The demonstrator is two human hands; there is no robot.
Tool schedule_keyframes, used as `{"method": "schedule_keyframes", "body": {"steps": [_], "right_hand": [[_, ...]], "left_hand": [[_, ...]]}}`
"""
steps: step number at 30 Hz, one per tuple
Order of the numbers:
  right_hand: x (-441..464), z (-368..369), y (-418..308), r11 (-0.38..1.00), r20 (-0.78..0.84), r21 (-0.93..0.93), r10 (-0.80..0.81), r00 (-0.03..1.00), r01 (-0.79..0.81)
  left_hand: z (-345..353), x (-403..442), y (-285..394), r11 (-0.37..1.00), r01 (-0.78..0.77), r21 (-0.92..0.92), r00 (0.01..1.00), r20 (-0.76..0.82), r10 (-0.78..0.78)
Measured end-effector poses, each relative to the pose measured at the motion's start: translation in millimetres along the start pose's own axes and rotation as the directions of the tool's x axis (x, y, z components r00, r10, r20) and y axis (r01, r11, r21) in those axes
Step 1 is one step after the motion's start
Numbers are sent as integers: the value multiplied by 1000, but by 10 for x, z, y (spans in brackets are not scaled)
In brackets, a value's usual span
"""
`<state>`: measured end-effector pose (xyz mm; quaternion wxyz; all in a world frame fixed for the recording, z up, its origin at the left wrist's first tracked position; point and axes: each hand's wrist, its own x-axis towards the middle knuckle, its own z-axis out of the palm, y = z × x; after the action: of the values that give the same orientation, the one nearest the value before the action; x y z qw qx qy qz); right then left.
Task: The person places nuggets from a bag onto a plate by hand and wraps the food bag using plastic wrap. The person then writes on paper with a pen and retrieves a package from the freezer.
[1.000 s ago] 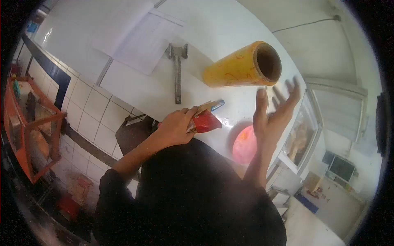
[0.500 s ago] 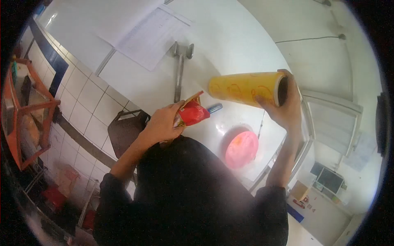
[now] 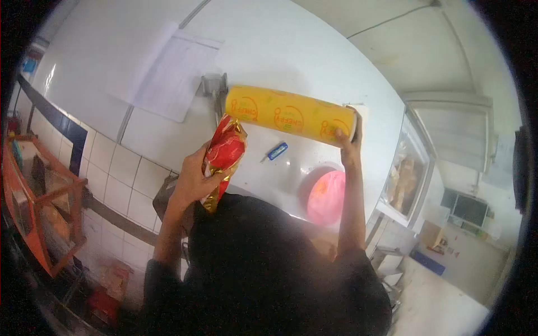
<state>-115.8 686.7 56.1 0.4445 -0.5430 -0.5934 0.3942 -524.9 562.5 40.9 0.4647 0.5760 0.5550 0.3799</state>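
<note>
- Since the earlier frame, the long yellow cardboard-like roll with red print [image 3: 291, 115] has swung across towards my left side, and the shiny red-and-gold foil packet [image 3: 227, 147] has turned more upright. The small blue object with a pale label [image 3: 277, 150], partly covered before, now shows on the white table [image 3: 280, 182].
- My right hand [image 3: 351, 147] is partly closed around the near end of the roll, thumb on the printed side. My left hand [image 3: 193, 178] is curled round the packet, thumb across its lower part.
- The roll lies slantwise in view, its far end just beside the packet's top and in front of the grey metal hammer-shaped tool [image 3: 214, 85]. The pink round item [image 3: 326, 197] sits beside my right forearm.
- Held only at one end, the roll would probably tip, so I judge a firm grip and a level, slow wrist best. A light squeeze should spare the foil, and its folded top is best kept away from the roll's end.
- My right fingers are mostly hidden behind the roll. The tool's handle is largely covered, the packet's contents are out of sight, and I cannot tell whether roll and packet touch.
</note>
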Motion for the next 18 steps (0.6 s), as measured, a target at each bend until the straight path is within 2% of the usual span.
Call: {"method": "schedule_keyframes", "body": {"steps": [2,3,5,6,8,9,11,15,17,18], "right_hand": [[-55,-46,171,991,56,99,82,995,-87],[-70,-53,146,990,37,109,87,996,-91],[-95,-90,55,980,158,95,159,975,-176],[-86,-144,35,979,137,105,160,978,-175],[-16,-275,13,985,302,-164,102,948,-53],[13,-296,-6,986,287,-158,103,952,-59],[71,-330,-6,928,405,-367,100,909,61],[146,-337,192,935,399,-353,135,907,16],[143,-269,333,897,365,-420,28,931,138],[146,-231,427,898,365,-417,29,930,136]], "left_hand": [[12,70,113,999,23,-26,999,38,-22],[11,103,169,997,54,-58,997,58,-51],[40,125,153,998,40,-56,997,75,-35],[63,152,137,997,34,-70,997,77,-28],[94,195,101,1000,7,-29,995,95,-4],[105,226,103,1000,-10,3,995,100,10],[151,307,140,1000,-7,-3,993,116,7],[221,392,139,1000,-14,-14,995,99,16],[230,390,91,999,-9,-47,997,71,13],[236,388,56,996,-10,-86,999,42,13]]}}
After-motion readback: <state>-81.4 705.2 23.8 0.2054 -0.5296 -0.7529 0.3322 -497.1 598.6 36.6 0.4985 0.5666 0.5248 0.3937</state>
